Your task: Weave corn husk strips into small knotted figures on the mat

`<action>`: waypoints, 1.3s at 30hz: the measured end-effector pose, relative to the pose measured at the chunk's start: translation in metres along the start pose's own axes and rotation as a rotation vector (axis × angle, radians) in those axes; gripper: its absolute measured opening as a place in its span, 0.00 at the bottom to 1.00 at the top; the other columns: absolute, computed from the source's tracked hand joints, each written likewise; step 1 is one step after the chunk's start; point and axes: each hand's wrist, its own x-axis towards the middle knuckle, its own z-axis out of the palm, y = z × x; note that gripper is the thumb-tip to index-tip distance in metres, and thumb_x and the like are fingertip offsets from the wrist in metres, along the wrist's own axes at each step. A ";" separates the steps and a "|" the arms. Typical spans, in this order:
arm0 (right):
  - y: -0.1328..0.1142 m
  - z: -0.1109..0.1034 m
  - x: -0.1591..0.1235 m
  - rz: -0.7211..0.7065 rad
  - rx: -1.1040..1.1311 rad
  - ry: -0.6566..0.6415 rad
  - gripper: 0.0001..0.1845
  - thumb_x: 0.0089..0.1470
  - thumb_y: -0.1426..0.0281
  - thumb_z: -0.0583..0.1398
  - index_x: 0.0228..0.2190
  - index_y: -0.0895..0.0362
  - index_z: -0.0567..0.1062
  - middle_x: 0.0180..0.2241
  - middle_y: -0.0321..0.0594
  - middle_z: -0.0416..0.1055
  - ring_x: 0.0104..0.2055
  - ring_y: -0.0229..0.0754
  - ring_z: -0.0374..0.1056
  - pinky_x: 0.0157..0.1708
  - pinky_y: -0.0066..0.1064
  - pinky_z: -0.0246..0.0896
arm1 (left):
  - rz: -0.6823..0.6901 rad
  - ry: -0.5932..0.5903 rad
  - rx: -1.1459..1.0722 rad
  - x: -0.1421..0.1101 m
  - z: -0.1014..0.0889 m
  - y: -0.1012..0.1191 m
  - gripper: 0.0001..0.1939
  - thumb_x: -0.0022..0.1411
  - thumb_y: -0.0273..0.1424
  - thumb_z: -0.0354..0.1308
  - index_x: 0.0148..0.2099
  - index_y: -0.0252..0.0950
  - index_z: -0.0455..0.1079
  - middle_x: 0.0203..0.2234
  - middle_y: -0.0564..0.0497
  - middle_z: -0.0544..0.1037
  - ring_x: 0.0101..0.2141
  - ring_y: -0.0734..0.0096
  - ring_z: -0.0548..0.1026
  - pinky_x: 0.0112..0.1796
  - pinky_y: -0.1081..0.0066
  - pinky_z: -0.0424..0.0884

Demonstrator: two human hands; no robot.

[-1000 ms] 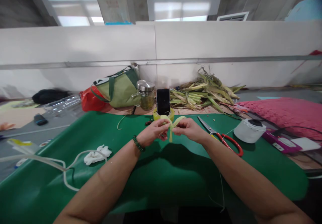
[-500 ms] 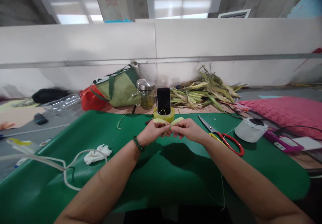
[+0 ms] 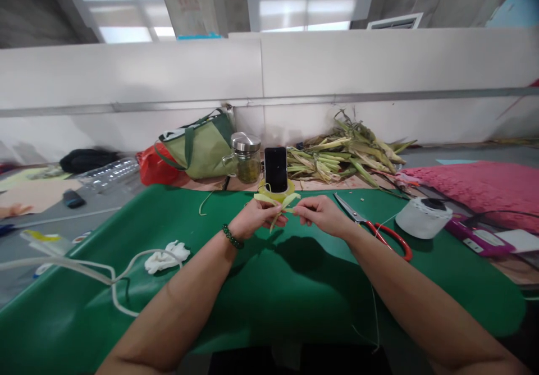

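My left hand (image 3: 256, 218), with a dark green bead bracelet (image 3: 232, 237) at its wrist, is closed in a pinch on pale green corn husk strips (image 3: 290, 199). Several strip ends fan out above and below its fingertips. To the right, my right hand (image 3: 322, 215) pinches the tip of one strip that stretches across from the left fingers. Both hands are raised over the green mat (image 3: 269, 302), in front of a phone (image 3: 275, 168) propped on a yellow tape roll (image 3: 287, 194). Red-handled scissors (image 3: 389, 239) lie close to my right forearm.
A heap of corn husks (image 3: 357, 145) lies along the back wall. Left of the phone stand a lidded glass mug (image 3: 246, 164) and a green bag (image 3: 202, 150). A white thread spool (image 3: 422, 220) sits at right; crumpled tissue (image 3: 167, 257) and a white cable (image 3: 115, 279) lie at left.
My right hand has drawn slightly right, away from the left, and now pinches only a strip's tip. The husk strips show more openly, spread above my left fingers.
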 end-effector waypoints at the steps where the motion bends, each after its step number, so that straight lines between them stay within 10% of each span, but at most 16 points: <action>1: -0.001 0.000 -0.001 -0.059 -0.051 0.117 0.14 0.54 0.61 0.57 0.24 0.57 0.75 0.24 0.40 0.74 0.26 0.40 0.67 0.27 0.31 0.60 | -0.007 0.051 -0.037 0.001 0.000 0.000 0.17 0.45 0.40 0.69 0.31 0.32 0.74 0.24 0.47 0.80 0.27 0.67 0.78 0.26 0.74 0.68; 5: -0.007 0.010 -0.007 -0.286 -0.289 0.483 0.14 0.53 0.59 0.59 0.25 0.54 0.76 0.28 0.44 0.74 0.34 0.45 0.65 0.36 0.35 0.58 | 0.046 0.199 -0.140 0.005 0.004 -0.003 0.15 0.45 0.39 0.69 0.30 0.33 0.74 0.24 0.49 0.78 0.28 0.69 0.77 0.27 0.74 0.69; 11: 0.000 0.042 -0.001 0.033 0.010 0.048 0.26 0.54 0.52 0.55 0.17 0.58 0.71 0.16 0.36 0.65 0.21 0.35 0.57 0.22 0.28 0.51 | 0.159 0.182 -0.253 0.010 0.016 -0.009 0.18 0.42 0.42 0.70 0.29 0.32 0.74 0.24 0.49 0.78 0.29 0.70 0.76 0.32 0.72 0.71; 17: 0.006 0.045 0.008 0.157 0.386 0.053 0.17 0.46 0.58 0.60 0.17 0.58 0.71 0.17 0.34 0.64 0.21 0.34 0.57 0.22 0.27 0.54 | 0.141 0.107 -0.313 0.007 0.016 -0.007 0.17 0.40 0.36 0.72 0.31 0.31 0.74 0.26 0.49 0.79 0.29 0.71 0.76 0.33 0.71 0.72; 39: -0.004 0.031 0.000 -0.013 -0.008 -0.047 0.15 0.49 0.64 0.54 0.17 0.59 0.67 0.16 0.32 0.58 0.20 0.32 0.52 0.22 0.26 0.45 | 0.172 0.222 -0.012 0.008 0.008 -0.004 0.16 0.42 0.38 0.70 0.23 0.32 0.70 0.18 0.53 0.74 0.24 0.73 0.72 0.27 0.73 0.71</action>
